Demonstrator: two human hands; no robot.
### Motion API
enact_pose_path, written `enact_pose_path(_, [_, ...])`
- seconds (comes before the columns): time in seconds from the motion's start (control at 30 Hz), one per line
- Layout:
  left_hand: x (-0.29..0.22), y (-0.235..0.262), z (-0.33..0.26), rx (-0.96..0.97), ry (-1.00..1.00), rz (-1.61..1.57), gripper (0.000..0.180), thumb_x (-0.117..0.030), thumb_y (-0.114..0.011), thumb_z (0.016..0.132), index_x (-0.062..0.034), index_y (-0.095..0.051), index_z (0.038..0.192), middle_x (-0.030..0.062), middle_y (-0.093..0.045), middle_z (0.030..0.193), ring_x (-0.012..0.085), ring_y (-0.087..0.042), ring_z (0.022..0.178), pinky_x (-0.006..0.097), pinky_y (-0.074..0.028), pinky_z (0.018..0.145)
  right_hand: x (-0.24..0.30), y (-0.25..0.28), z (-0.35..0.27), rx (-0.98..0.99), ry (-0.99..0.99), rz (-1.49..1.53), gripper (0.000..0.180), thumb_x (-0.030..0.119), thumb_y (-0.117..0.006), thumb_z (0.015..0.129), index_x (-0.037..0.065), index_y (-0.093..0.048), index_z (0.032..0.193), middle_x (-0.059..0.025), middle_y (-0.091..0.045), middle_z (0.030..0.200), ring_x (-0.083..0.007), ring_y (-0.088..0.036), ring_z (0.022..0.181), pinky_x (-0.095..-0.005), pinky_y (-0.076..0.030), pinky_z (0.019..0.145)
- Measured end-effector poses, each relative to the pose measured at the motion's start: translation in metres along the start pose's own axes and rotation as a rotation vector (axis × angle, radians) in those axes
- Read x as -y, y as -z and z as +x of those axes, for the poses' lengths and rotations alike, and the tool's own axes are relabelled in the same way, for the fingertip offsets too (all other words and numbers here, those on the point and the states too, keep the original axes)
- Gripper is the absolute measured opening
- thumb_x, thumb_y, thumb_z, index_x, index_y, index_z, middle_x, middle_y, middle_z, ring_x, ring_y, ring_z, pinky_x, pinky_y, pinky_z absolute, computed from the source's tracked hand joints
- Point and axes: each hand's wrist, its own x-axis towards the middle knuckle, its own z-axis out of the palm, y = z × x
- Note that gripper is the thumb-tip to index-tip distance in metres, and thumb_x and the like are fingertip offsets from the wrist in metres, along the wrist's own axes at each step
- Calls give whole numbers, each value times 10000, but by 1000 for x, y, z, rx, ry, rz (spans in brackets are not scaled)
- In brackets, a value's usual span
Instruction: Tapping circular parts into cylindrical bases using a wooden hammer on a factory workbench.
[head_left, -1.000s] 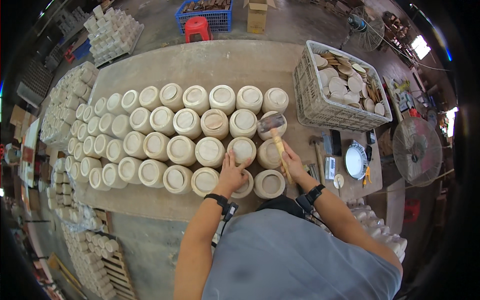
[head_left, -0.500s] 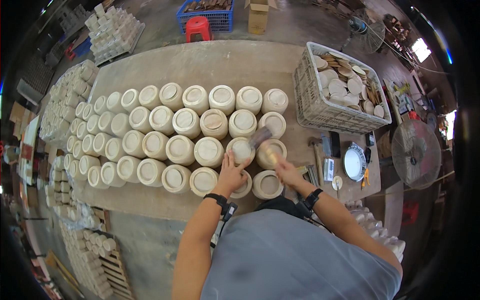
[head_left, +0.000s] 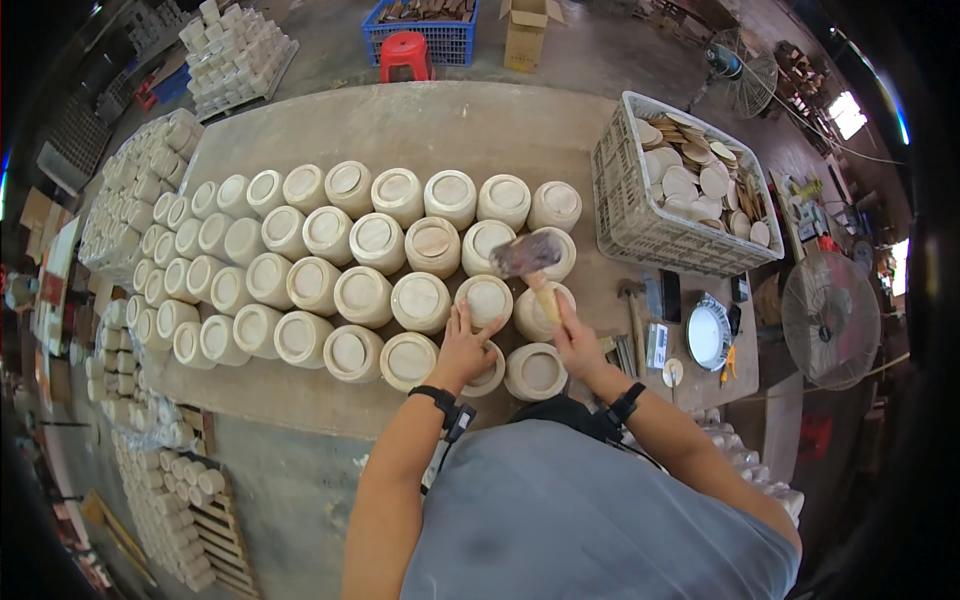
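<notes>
Rows of pale, round wooden pots stand on the table, most with a round disc set in the top. My left hand rests with fingers spread on one pot near the front right, its fingertips at the disc's edge. In my right hand is the light wooden handle of a mallet. The mallet's dark, worn head is raised, covering parts of the pots behind it. Just beyond the right hand stands another pot, partly hidden by the handle. My left forearm and hand partly cover a pot in the front row.
At the right of the table stands a grey plastic crate full of thin wooden discs. Near it lie a hammer, a dark phone and a round white dish. Beyond the table is a red stool.
The mallet head has lifted off the pot by my left hand and swung up and right. My left hand keeps its place on the pot.
</notes>
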Motion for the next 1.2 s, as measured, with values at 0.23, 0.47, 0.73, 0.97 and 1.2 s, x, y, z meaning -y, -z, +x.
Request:
enact_pose_path(0.23, [1,0,-3,49,17,29,740,-388,-721,861,-420,-454,1550,401,-123,1641,628,-215,1479,583,-281,1217,-23,-17,2,206,-103,-196,621,206,-549,1045,230,-338,1628,-153,-676,907,-249,-647,767,-355,-533,766])
enact_pose_path(0.47, [2,1,0,22,16,8,738,-358,-708,853,-412,-461,1547,401,-128,1640,633,-212,1477,592,-274,1219,1,3,18,73,-274,69,618,214,-528,1061,244,-309,1638,-208,-729,1071,-303,-710,923,-388,-531,864])
enact_pose_path(0.73, [0,3,-2,1,6,-26,738,-354,-704,856,-409,-458,1549,399,-136,1638,637,-198,1478,608,-269,1215,-19,-16,-2,235,-249,-64,606,232,-514,1061,170,-316,1630,-283,-596,1410,-366,-606,1300,-385,-462,1061])
enact_pose_path(0.97, [-2,2,1,16,7,4,746,-357,-703,857,-404,-449,1557,404,-131,1636,637,-198,1478,606,-269,1215,-22,-19,4,150,-139,-150,618,271,-521,1054,195,-309,1629,-286,-592,1396,-437,-597,1272,-441,-477,1049])
enact_pose_path(1.2, [-6,6,1,38,49,-40,711,-369,-663,869,-404,-461,1550,378,-111,1658,596,-176,1509,582,-231,1239,-1,-16,11,282,-119,-397,618,255,-545,1033,200,-339,1614,-276,-636,1326,-458,-633,1169,-483,-513,974])
